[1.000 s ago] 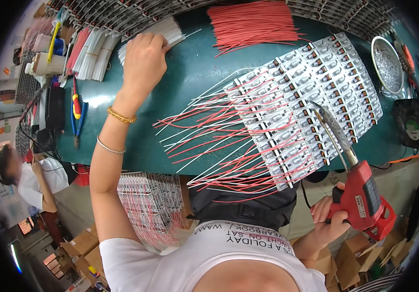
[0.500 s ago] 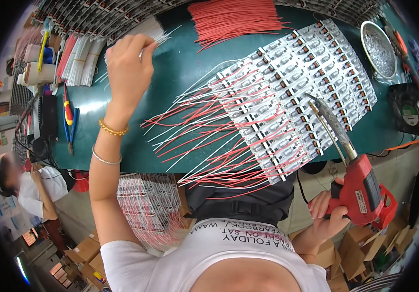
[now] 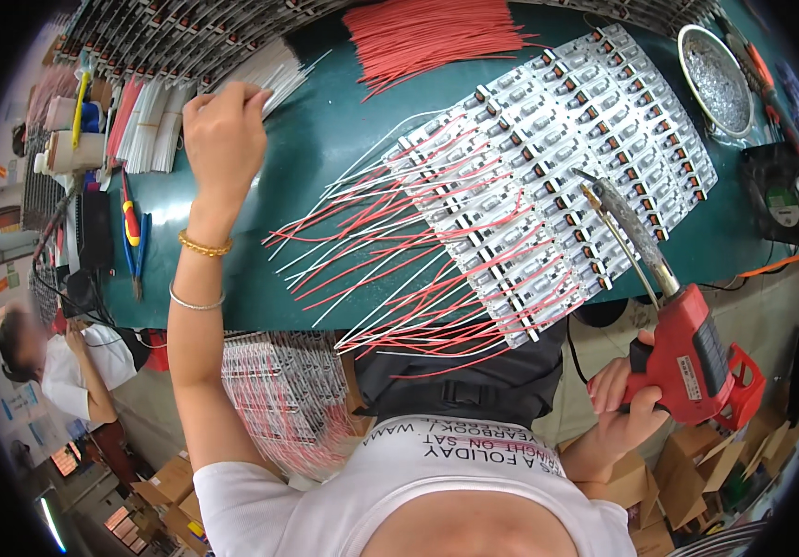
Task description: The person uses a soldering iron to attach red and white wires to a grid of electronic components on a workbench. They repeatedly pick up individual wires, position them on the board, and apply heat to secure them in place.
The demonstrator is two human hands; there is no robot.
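Observation:
My left hand (image 3: 225, 139) is closed, its fingers curled beside a pile of loose white wires (image 3: 286, 82) at the back left. What its fingertips hold, if anything, is hidden. My right hand (image 3: 630, 401) grips a red soldering gun (image 3: 687, 348) by the handle at the right. The gun's metal tip points over a slanted panel of white circuit modules (image 3: 557, 139). Red and white wires (image 3: 390, 251) fan out leftward from the panel's left part, and some hang past the table's near edge.
A bundle of red wires (image 3: 436, 42) lies at the back. On the left are pliers (image 3: 136, 241) and tied white wires (image 3: 150, 125). A metal bowl (image 3: 717, 84) and a black fan (image 3: 777, 200) stand at the right. Another person (image 3: 88, 362) sits at far left.
My left hand has drawn a little toward me and to the left, beside the white wires. The right hand and soldering gun hold nearly the same place; the view has shifted slightly.

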